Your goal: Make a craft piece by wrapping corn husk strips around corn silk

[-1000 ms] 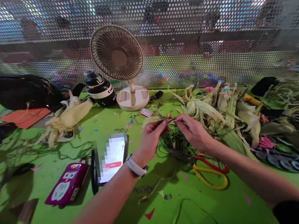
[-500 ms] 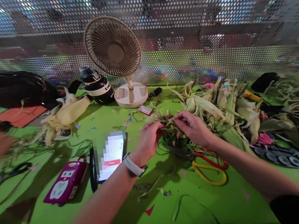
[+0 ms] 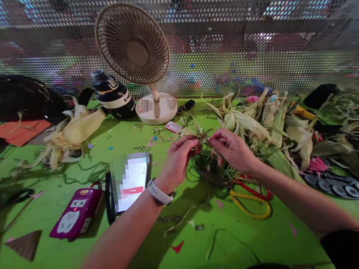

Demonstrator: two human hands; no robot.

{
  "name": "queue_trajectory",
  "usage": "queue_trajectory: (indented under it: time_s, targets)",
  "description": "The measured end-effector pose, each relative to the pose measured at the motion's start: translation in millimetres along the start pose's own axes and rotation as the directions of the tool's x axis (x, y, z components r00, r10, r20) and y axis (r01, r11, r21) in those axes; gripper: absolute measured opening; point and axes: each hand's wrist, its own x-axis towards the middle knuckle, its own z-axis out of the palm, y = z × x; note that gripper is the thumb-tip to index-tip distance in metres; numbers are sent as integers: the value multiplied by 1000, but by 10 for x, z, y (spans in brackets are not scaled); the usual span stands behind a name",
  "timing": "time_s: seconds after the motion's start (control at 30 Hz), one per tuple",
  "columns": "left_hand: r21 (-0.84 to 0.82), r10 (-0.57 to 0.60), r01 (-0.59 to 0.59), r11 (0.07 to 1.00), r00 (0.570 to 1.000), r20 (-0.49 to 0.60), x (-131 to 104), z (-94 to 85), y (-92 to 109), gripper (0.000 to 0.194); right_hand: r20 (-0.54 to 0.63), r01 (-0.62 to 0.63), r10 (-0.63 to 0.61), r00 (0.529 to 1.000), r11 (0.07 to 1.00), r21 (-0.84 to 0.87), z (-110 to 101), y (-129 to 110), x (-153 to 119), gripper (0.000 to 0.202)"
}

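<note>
Above the middle of the green table, both hands are pinched close together on a small bundle of greenish plant strips (image 3: 202, 137), which look like corn husk. My left hand (image 3: 180, 158), with a white-banded watch on the wrist, grips it from the left. From the right, my right hand (image 3: 234, 150) pinches a strip between thumb and finger. Thin green strands (image 3: 202, 162) lie in a tangle under the hands. Scissors with red and yellow handles (image 3: 252, 206) lie just below the right hand, their blades partly covered by the strands.
A phone (image 3: 134, 181) and a purple power bank (image 3: 76, 213) lie left of my forearm. Behind them stand a fan (image 3: 137, 54) and a black bottle (image 3: 114, 96). Corn husks (image 3: 247, 128) are heaped at right, with another husk bundle (image 3: 77, 131) at left. Perforated metal closes the back.
The view has tilted slightly. A person's hand at the far left has left the picture, uncovering a brown triangle. Both my hands stay pinched on the strips, with small finger movements.
</note>
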Motion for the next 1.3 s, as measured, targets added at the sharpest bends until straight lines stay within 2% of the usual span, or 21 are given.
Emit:
queue_trajectory:
  time_s: [0.1, 0.23, 0.37, 0.43, 0.57, 0.73, 0.93, 1.0, 1.07, 1.2, 1.27, 1.3]
  targets:
    - [32, 2, -2, 999, 1000, 2, 16, 0, 33, 14, -1, -29, 29, 1000, 999, 33, -17, -14, 7, 21]
    - [263, 46, -52, 963, 998, 30, 34, -44, 156, 16, -15, -4, 4, 1000, 1000, 7, -58, -32, 10, 21]
    - [348, 50, -59, 936, 998, 35, 38, -94, 260, 21, -15, 45, -47, 999, 997, -69, -94, -22, 20, 20]
    - [413, 28, -53, 909, 997, 67, 41, -108, 271, 23, -9, 62, -63, 998, 992, -106, -99, -5, 24, 20]
    - [535, 86, -130, 835, 991, 106, 49, -126, 262, 16, 10, 87, -86, 996, 984, -153, -93, 15, 18, 19]
    - [624, 83, -173, 762, 982, 171, 39, -145, 280, 17, 35, 148, -143, 989, 950, -274, -89, -6, 6, 17]
    - [663, 93, -182, 726, 981, 168, 82, -178, 285, 10, 71, 186, -172, 983, 921, -342, -94, -20, 3, 17]
    - [652, 48, -152, 743, 984, 174, 94, -208, 357, 10, 83, 186, -168, 982, 923, -338, -99, -26, 1, 17]
    - [643, -63, -77, 762, 979, 192, 96, -251, 471, 13, 103, 188, -163, 981, 925, -331, -101, -41, -4, 17]
    - [746, -277, -7, 666, 926, 256, 90, -338, 678, 14, 164, 238, -190, 968, 905, -353, -90, -81, -18, 15]
    - [766, -289, -18, 643, 920, 264, 96, -365, 710, 16, 191, 272, -214, 958, 891, -364, -81, -88, -24, 15]
    - [770, -258, -36, 638, 931, 257, 103, -374, 708, 16, 200, 284, -223, 954, 886, -366, -77, -86, -27, 15]
